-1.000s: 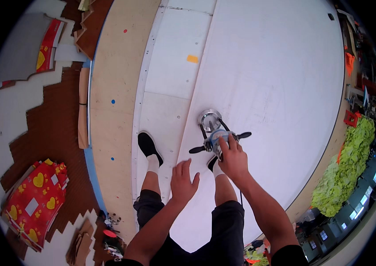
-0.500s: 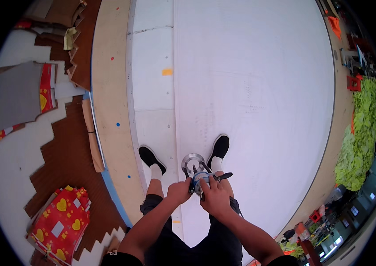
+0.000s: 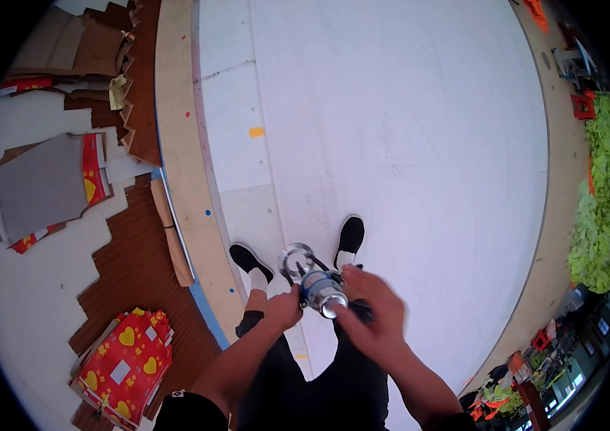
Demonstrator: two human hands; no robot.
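A hand-held drill machine (image 3: 312,283) stands tilted between my shoes, its blue and silver motor body carried on dark posts above a shiny metal ring base (image 3: 295,261). Its silver round top end leans toward me. My left hand (image 3: 283,309) is closed round the dark handle on the machine's left side. Over the right side is my right hand (image 3: 378,310), smeared by motion, its thumb stretched toward the silver top. Its other fingers are near the right handle, and their grip is hidden.
Under the machine and my black shoes (image 3: 351,233) spreads a broad white surface (image 3: 427,215) with a wooden border (image 3: 179,93). Grey panels (image 3: 42,188) and red patterned sheets (image 3: 124,363) lie left. A lime-green heap (image 3: 602,201) stands right, with red crates (image 3: 583,107) nearby.
The machine has shifted left and tilted, its silver top now turned toward me. My right hand has lifted off its top to the right. My left hand keeps its hold. The whole view has shifted slightly.
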